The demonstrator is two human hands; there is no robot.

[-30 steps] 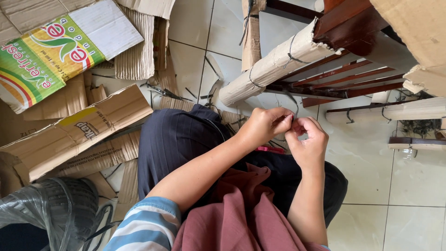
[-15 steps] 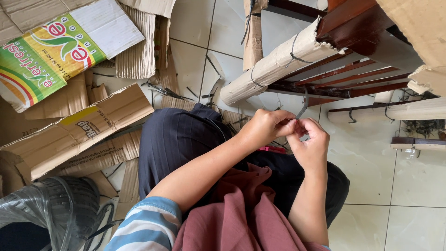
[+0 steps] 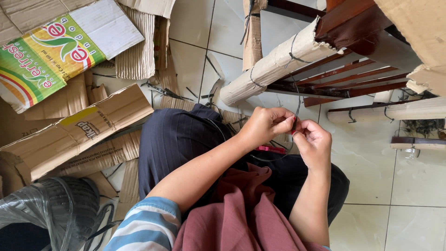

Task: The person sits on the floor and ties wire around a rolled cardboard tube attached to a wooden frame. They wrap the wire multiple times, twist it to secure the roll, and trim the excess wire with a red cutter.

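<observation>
Seated person, view from above, both hands raised over lap in dark trousers [image 3: 186, 139]. Left hand [image 3: 267, 124]: fingers curled, tips pinching a thin dark strap [image 3: 297, 108] at its lower end. Right hand [image 3: 313, 144]: fingers bent inward, tips meeting the left's at the same spot, pinching a small red item, too small to identify. Strap runs up from the pinch to the cardboard-wrapped chair leg [image 3: 274, 65], which it already rings in 2 places; likely held taut between both hands so the wrap stays snug, judged from the straight line of it. Red tool [image 3: 272, 149] lies on lap just below hands, prob. parked within reach. Wooden chair frame [image 3: 353, 28] lies tipped on tiled floor [image 3: 371, 167], other slats also cardboard-sleeved. Left of person: flattened cardboard pcs [image 3: 74, 135], one printed green/yellow carton [image 3: 51, 56], loose strap offcuts scattered near. Black plastic bag [image 3: 51, 209] at lower left, maroon cloth [image 3: 241, 218] over lap.
</observation>
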